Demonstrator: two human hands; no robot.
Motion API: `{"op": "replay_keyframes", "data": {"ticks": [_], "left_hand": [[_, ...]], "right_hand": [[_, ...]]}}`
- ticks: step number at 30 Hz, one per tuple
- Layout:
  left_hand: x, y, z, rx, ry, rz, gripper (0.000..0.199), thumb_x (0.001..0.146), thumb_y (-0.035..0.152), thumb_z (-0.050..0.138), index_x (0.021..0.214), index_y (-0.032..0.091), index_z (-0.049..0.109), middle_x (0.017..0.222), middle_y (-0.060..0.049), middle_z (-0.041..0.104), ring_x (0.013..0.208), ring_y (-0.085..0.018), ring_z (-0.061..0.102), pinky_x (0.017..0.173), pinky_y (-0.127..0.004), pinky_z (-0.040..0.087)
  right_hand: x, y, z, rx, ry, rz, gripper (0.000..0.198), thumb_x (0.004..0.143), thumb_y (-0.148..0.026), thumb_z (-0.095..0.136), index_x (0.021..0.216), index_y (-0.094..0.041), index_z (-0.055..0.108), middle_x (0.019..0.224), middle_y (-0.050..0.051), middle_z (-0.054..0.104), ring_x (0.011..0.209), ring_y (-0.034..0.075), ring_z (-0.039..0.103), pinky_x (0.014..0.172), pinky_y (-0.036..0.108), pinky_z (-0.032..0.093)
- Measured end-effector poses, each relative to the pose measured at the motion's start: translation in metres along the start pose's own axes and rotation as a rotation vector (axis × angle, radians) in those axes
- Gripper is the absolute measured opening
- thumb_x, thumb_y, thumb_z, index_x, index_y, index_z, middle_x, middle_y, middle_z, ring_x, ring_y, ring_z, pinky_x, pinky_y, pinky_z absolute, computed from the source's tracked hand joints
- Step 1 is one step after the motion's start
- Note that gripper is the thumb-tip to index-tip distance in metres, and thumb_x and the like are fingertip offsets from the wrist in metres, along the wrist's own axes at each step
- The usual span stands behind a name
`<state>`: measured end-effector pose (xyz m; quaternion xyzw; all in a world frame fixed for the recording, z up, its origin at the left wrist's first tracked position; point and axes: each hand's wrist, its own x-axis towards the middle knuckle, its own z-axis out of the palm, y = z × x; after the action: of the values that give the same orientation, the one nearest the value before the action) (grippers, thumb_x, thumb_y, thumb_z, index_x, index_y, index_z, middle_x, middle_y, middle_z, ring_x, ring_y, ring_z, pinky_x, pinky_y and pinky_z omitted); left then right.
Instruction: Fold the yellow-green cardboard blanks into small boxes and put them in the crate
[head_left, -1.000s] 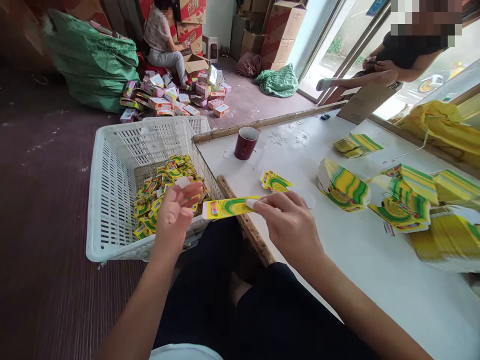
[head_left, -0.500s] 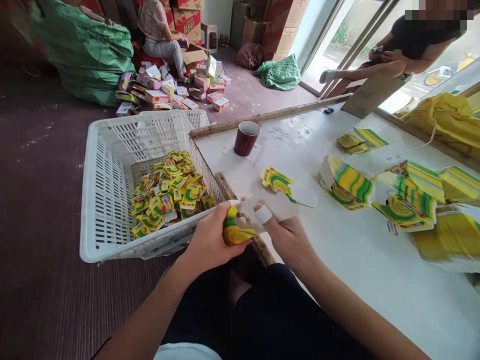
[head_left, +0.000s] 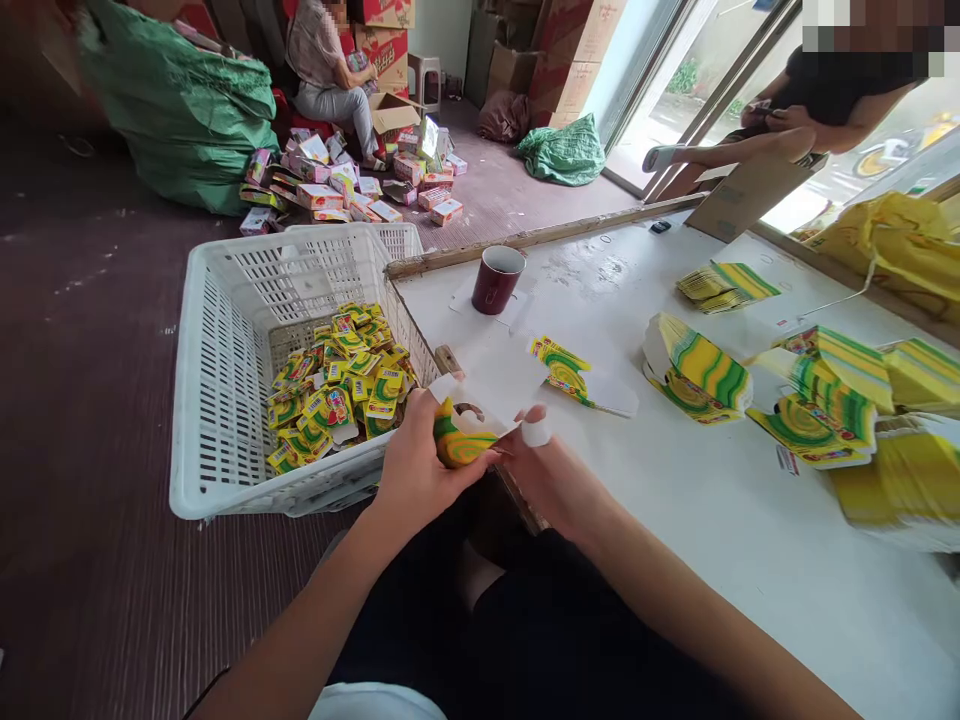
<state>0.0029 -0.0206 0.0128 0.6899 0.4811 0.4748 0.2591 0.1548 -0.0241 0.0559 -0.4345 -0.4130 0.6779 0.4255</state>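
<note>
My left hand [head_left: 412, 455] is closed around a small yellow and green printed carton [head_left: 459, 442], partly folded, with its white inner side facing up. The fingers of my right hand [head_left: 559, 485] pinch the carton's right edge; white tape is wrapped round one fingertip. A large white flap stands up from the far side. Beyond my hands, a loose yellow and green carton piece [head_left: 562, 372] lies on the white table [head_left: 675, 500]. To the left, a white plastic basket [head_left: 182, 400] contains many small yellow boxes [head_left: 337, 390].
A dark red cup [head_left: 495, 284] stands on the table near its wooden edge strip [head_left: 450, 262]. Stacks of carton blanks [head_left: 697, 365] spread over the right side. One person [head_left: 330, 60] sits by piled boxes [head_left: 322, 190]; another person [head_left: 832, 100] sits at the doorway.
My right hand has moved down and in towards my left hand, now gripping the carton's near right edge. The white flap stands more spread out, and the view has shifted slightly.
</note>
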Motion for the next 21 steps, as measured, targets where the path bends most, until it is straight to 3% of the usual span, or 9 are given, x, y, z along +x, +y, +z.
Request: {"op": "replay_keyframes", "data": {"ticks": [2,5,8,12,15,17,19,21], "left_hand": [[0.001,0.0,-0.003,0.073,-0.017,0.018,0.066,0.074,0.037,0.077,0.13,0.03,0.043,0.107,-0.005,0.057,0.09,-0.025,0.065,0.075,-0.04,0.057],[0.0,0.001,-0.003,0.1,-0.089,0.101,0.059,0.073,0.033,0.077,0.122,0.03,0.044,0.101,-0.003,0.057,0.081,-0.024,0.065,0.067,-0.037,0.056],[-0.003,0.004,-0.001,0.131,-0.109,0.168,0.055,0.074,0.027,0.074,0.119,0.029,0.042,0.104,-0.005,0.058,0.083,-0.025,0.066,0.066,-0.036,0.055],[-0.005,0.007,0.001,0.145,-0.105,0.171,0.052,0.076,0.026,0.069,0.12,0.028,0.041,0.107,-0.006,0.058,0.086,-0.025,0.065,0.069,-0.037,0.054],[-0.003,0.008,0.001,0.094,-0.145,0.07,0.052,0.075,0.025,0.066,0.12,0.028,0.039,0.101,-0.004,0.059,0.082,-0.024,0.065,0.068,-0.036,0.053],[0.002,0.007,0.002,0.062,-0.198,-0.014,0.055,0.073,0.027,0.066,0.119,0.026,0.037,0.098,-0.004,0.06,0.08,-0.025,0.065,0.067,-0.037,0.053],[0.007,0.006,0.005,0.053,-0.263,-0.044,0.051,0.073,0.027,0.064,0.116,0.024,0.038,0.102,-0.007,0.059,0.086,-0.027,0.065,0.072,-0.04,0.054],[0.011,0.004,0.008,0.052,-0.312,-0.065,0.048,0.074,0.024,0.061,0.115,0.023,0.037,0.108,-0.01,0.057,0.095,-0.028,0.065,0.079,-0.044,0.055]], "right_hand": [[-0.001,-0.003,-0.002,-0.003,0.055,-0.009,0.048,0.07,-0.069,0.073,0.084,-0.023,0.068,0.089,0.004,0.074,0.087,0.023,0.067,0.08,0.036,0.053],[-0.001,-0.007,0.0,0.032,-0.013,0.01,0.044,0.064,-0.06,0.083,0.083,-0.022,0.072,0.084,0.003,0.075,0.085,0.023,0.068,0.079,0.036,0.054],[0.0,-0.01,0.003,0.034,-0.08,0.028,0.045,0.063,-0.053,0.085,0.093,-0.022,0.076,0.084,0.004,0.076,0.086,0.025,0.07,0.08,0.038,0.055],[0.0,-0.01,0.0,-0.083,-0.072,-0.018,0.056,0.068,-0.062,0.078,0.107,-0.022,0.075,0.091,0.006,0.077,0.09,0.028,0.071,0.08,0.041,0.057],[-0.002,-0.007,-0.005,-0.397,0.019,-0.255,0.057,0.082,-0.066,0.063,0.12,-0.024,0.07,0.108,0.009,0.076,0.1,0.03,0.07,0.089,0.045,0.056],[-0.003,-0.003,-0.007,-0.657,0.032,-0.466,0.06,0.088,-0.06,0.058,0.135,-0.023,0.06,0.13,0.013,0.067,0.115,0.031,0.065,0.098,0.045,0.054],[-0.004,0.003,-0.009,-0.878,-0.05,-0.603,0.06,0.094,-0.046,0.057,0.148,-0.021,0.046,0.15,0.015,0.05,0.135,0.031,0.052,0.106,0.044,0.049],[-0.003,0.008,-0.011,-1.029,-0.124,-0.65,0.057,0.097,-0.024,0.05,0.152,-0.022,0.038,0.158,0.015,0.039,0.145,0.028,0.04,0.109,0.043,0.047]]}}
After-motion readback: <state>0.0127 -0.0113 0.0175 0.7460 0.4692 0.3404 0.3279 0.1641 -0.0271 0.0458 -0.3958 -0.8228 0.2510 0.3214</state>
